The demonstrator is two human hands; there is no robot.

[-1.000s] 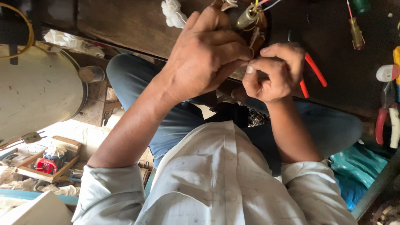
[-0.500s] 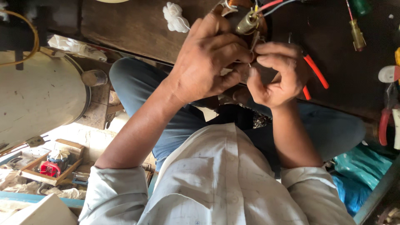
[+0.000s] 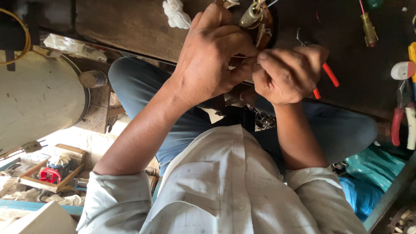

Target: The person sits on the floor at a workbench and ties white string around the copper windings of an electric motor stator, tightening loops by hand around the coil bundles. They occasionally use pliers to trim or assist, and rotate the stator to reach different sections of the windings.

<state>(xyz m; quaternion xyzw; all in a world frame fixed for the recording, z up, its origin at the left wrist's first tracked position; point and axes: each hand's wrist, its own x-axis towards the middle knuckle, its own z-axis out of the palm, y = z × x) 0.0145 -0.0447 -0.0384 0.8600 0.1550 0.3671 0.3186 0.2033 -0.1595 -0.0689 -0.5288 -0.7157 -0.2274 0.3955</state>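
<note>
**Now fingertips meet at the wound part**

Closed up within the last second: left hand [image 3: 212, 60] clamped around small brown wound part with brass cylinder and coloured wires [image 3: 259, 19], far centre on dark wooden bench [image 3: 130, 26]. Right hand [image 3: 288, 73] raised, clenched, pinching something too fine to tell. Suggests finer wire handling.

Left hand [image 3: 212, 60]: fingers pinched at a wired part [image 3: 258, 19].
Right hand [image 3: 288, 73]: closed, touching left fingertips.
Table [image 3: 130, 26]: dark wood.

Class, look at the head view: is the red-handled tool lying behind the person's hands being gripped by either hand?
No. The red-handled tool lies on the dark wooden workbench, while the left hand and right hand pinch a small wired part.
</note>
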